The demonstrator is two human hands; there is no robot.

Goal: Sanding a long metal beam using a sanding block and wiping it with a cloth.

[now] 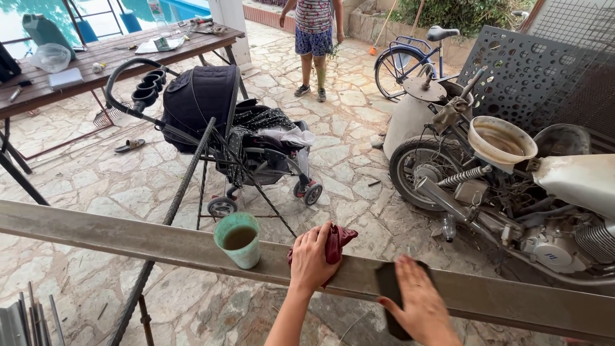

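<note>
A long grey metal beam [115, 238] runs across the view from left to right at waist height. My left hand [312, 259] lies on it, pressing a dark red rag [338, 240] against the metal. My right hand [419, 301] rests flat on a dark sheet, like sandpaper [388, 286], that hangs over the beam's near face. A light green cup [238, 239] with brownish liquid stands on the beam just left of my left hand.
Behind the beam stand a black baby stroller [218, 122] and a partly stripped motorcycle [512, 205] with a funnel on it. A person [314, 38] stands farther back near a bicycle [410, 61]. A wooden table [96, 61] with tools is at the left. A rebar rod [173, 211] leans under the beam.
</note>
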